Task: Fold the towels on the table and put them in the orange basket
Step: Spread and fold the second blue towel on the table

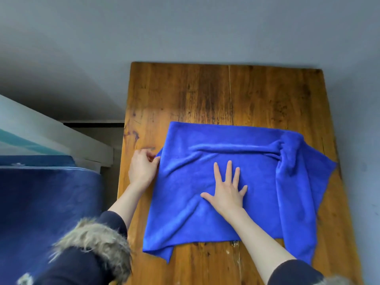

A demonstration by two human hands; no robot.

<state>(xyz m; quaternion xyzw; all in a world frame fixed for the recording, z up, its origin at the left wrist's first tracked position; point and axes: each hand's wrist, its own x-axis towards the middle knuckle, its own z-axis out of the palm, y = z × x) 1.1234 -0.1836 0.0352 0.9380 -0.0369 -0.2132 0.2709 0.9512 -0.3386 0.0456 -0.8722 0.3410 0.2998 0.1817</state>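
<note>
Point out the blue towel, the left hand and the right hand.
blue towel [185, 192]: head view, its flat left half.
left hand [141, 169]: head view, back of hand.
right hand [226, 194]: head view, back of hand.

No text, label, brand, number or sign can be read anywhere in the head view — not on the blue towel [226, 182], nor on the wooden table [185, 95] beneath it. The dark scratches on the wood just left of the towel's far corner are only marks in the grain, not letters.
</note>
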